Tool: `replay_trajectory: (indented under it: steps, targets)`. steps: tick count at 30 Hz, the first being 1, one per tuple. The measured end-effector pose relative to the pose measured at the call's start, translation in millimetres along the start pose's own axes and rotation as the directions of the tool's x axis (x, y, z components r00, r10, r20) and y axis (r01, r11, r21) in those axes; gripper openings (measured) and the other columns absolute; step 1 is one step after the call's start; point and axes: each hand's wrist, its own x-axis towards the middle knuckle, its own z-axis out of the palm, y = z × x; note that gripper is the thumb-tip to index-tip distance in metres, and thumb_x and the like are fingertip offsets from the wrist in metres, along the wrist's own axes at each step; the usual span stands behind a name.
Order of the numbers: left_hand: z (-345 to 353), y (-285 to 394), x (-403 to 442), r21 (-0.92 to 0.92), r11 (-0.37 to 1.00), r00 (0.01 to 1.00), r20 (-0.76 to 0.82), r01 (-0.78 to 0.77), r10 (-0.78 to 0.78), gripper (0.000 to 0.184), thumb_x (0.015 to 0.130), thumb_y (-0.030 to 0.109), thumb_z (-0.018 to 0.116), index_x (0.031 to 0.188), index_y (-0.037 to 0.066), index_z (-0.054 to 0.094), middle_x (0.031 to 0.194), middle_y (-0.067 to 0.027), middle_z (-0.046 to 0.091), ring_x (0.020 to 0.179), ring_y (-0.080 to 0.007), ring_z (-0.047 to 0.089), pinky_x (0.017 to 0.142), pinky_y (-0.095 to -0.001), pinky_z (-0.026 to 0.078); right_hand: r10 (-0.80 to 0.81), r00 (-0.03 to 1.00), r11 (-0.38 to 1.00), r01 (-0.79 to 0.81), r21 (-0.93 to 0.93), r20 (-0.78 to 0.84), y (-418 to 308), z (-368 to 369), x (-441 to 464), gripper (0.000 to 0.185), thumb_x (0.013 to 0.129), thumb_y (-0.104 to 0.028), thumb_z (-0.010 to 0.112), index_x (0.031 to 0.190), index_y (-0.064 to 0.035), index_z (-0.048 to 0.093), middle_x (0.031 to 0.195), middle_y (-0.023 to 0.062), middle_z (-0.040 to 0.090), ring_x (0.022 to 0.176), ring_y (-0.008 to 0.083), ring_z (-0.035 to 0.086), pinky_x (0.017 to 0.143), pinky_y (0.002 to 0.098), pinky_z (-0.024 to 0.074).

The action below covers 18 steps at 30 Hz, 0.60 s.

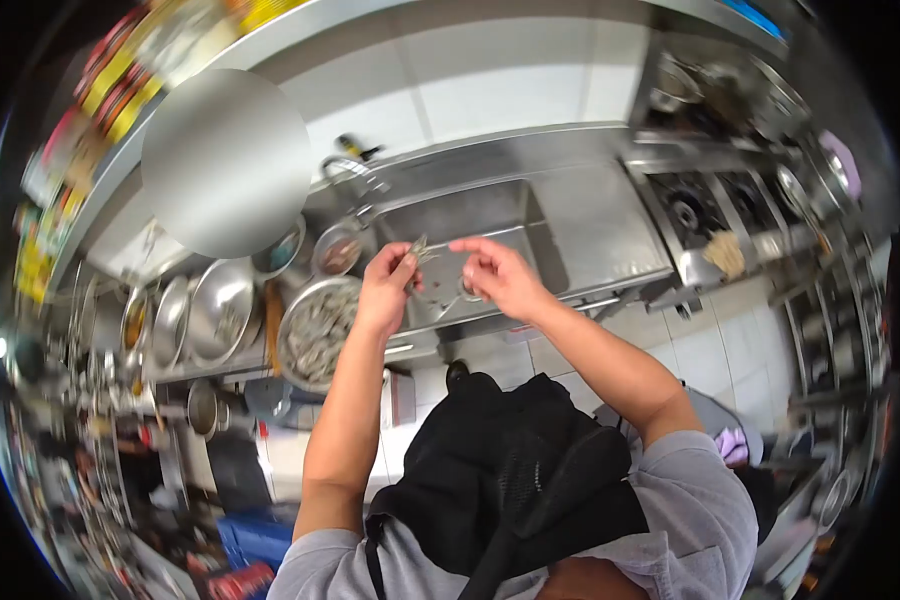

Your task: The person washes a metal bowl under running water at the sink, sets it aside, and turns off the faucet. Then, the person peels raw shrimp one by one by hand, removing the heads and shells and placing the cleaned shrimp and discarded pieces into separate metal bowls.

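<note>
My left hand (pixel 390 283) is closed, pinching a small greyish shrimp (pixel 422 250) between thumb and fingers above the sink (pixel 460 215). Just to the right, my right hand (pixel 502 280) points its index finger toward the shrimp, apart from it. Its other fingers are curled around a thin metal tool (pixel 452 309) with a ring-like part; blur hides its exact kind. A large metal bowl (pixel 286 352) full of grey shrimp (pixel 320 330) stands left of my left forearm. Behind it, a smaller bowl (pixel 320 240) holds pinkish pieces.
Several steel bowls (pixel 210 300) line the counter at left. A faucet (pixel 355 180) rises behind the sink. At right are a steel drainboard (pixel 600 215) and a gas stove (pixel 685 205) with a tan cloth (pixel 725 255). A shelf (pixel 260 45) with packages runs overhead.
</note>
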Motion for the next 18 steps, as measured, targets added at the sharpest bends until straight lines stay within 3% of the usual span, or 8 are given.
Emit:
replay_trajectory:
  steps: [4, 5, 9, 12, 14, 16, 18]
  targets:
    - [-58, -2, -27, -0.026, 0.999, 0.990, -0.136, -0.030, 0.027, 0.017, 0.099, 0.011, 0.059, 0.114, 0.001, 0.059, 0.091, -0.0017, 0.060, 0.076, -0.0107, 0.056, 0.066, -0.0269, 0.047, 0.084, 0.994, 0.996, -0.086, 0.029, 0.065, 3, 70, 54, 0.036, 0.096, -0.006, 0.055, 0.132, -0.0030, 0.056, 0.083, 0.0027, 0.063, 0.067, 0.0087, 0.056, 0.058, 0.0247, 0.0489]
    - [-68, -4, -34, -0.100, 0.993, 0.984, -0.172, -0.061, 0.043, 0.017, 0.099, 0.009, 0.059, 0.114, 0.001, 0.059, 0.092, -0.0022, 0.061, 0.076, -0.0109, 0.056, 0.067, -0.0272, 0.048, 0.111, 0.988, 0.994, -0.110, -0.012, 0.104, 1, 84, 61, 0.033, 0.099, -0.006, 0.053, 0.132, -0.0036, 0.056, 0.085, 0.0025, 0.063, 0.066, 0.0096, 0.057, 0.060, 0.0257, 0.0511]
    - [-112, -5, -47, -0.082, 0.992, 0.968, -0.240, -0.098, 0.076, 0.017, 0.099, 0.008, 0.059, 0.114, 0.001, 0.059, 0.094, -0.0029, 0.061, 0.077, -0.0108, 0.056, 0.067, -0.0279, 0.049, 0.144, 0.983, 0.979, -0.124, -0.163, 0.118, -5, 131, 73, 0.035, 0.097, -0.005, 0.054, 0.132, -0.0034, 0.056, 0.086, 0.0034, 0.064, 0.066, 0.0094, 0.058, 0.059, 0.0259, 0.0507]
    - [-144, -11, -46, -0.073, 0.990, 0.969, -0.227, -0.119, 0.100, 0.017, 0.099, 0.007, 0.059, 0.114, 0.001, 0.059, 0.094, -0.0028, 0.061, 0.077, -0.0105, 0.056, 0.066, -0.0275, 0.049, 0.167, 0.978, 0.972, -0.141, -0.191, 0.128, 4, 160, 88, 0.033, 0.093, -0.007, 0.059, 0.125, 0.0003, 0.060, 0.083, 0.0059, 0.068, 0.060, 0.0116, 0.061, 0.056, 0.0285, 0.0512]
    - [-165, -13, -48, -0.089, 0.988, 0.968, -0.230, -0.123, 0.100, 0.016, 0.098, 0.007, 0.060, 0.114, 0.002, 0.060, 0.093, -0.0023, 0.061, 0.078, -0.0100, 0.056, 0.066, -0.0265, 0.048, 0.135, 0.986, 0.931, -0.092, -0.353, 0.100, 15, 184, 103, 0.024, 0.091, -0.008, 0.062, 0.112, 0.0031, 0.065, 0.078, 0.0071, 0.069, 0.058, 0.0130, 0.063, 0.056, 0.0305, 0.0517]
    - [-189, -15, -52, -0.023, 0.990, 0.971, -0.204, -0.136, 0.128, 0.017, 0.099, 0.007, 0.058, 0.115, 0.002, 0.060, 0.102, -0.0023, 0.064, 0.083, -0.0103, 0.058, 0.069, -0.0268, 0.048, 0.151, 0.983, 0.919, -0.100, -0.382, 0.106, 26, 209, 121, 0.020, 0.090, -0.009, 0.063, 0.106, 0.0037, 0.066, 0.077, 0.0076, 0.069, 0.058, 0.0136, 0.064, 0.056, 0.0314, 0.0518]
    - [-213, -18, -59, -0.021, 0.992, 0.962, -0.246, -0.123, 0.114, 0.017, 0.098, 0.007, 0.060, 0.114, 0.002, 0.060, 0.100, -0.0021, 0.063, 0.083, -0.0103, 0.057, 0.069, -0.0266, 0.048, 0.180, 0.976, 0.900, -0.114, -0.421, 0.121, 34, 234, 135, 0.017, 0.089, -0.009, 0.065, 0.099, 0.0044, 0.067, 0.075, 0.0081, 0.070, 0.057, 0.0143, 0.065, 0.056, 0.0323, 0.0519]
